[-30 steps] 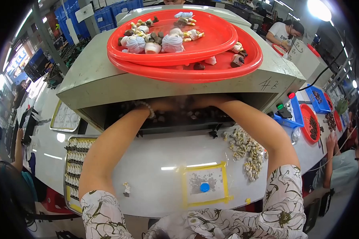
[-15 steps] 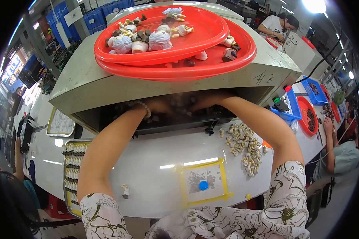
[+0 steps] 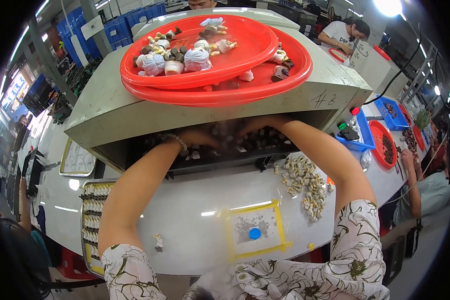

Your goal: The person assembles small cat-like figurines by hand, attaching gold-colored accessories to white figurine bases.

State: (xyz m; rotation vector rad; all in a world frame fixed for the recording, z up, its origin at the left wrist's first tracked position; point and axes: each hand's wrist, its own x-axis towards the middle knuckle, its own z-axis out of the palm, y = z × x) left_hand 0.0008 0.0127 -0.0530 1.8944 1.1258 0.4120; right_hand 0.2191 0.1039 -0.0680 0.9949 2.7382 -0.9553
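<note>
Both my arms reach into the open front of a grey-green metal cabinet (image 3: 210, 116). Inside it, a black tray (image 3: 212, 163) bears many small dark and pale pieces. My left hand (image 3: 201, 137), a beaded bracelet (image 3: 177, 140) at its wrist, is low over the pieces near the middle. Close to it, my right hand (image 3: 257, 124) comes in from the other side. Shadow and a smudge in the picture hide the fingers of both hands, so whether they hold anything does not show.
Stacked red trays (image 3: 235, 40) with figurine parts stand on the cabinet. On the table lie a pile of small cream pieces (image 3: 310, 185), a lone figurine (image 3: 158, 242), a blue cap (image 3: 255, 233) on a yellow-taped square, and a tray of figurines (image 3: 92, 220). Other people work nearby.
My view has tilted slightly, showing more of the pieces in the black tray. Both hands remain inside the cabinet, with only small shifts.
</note>
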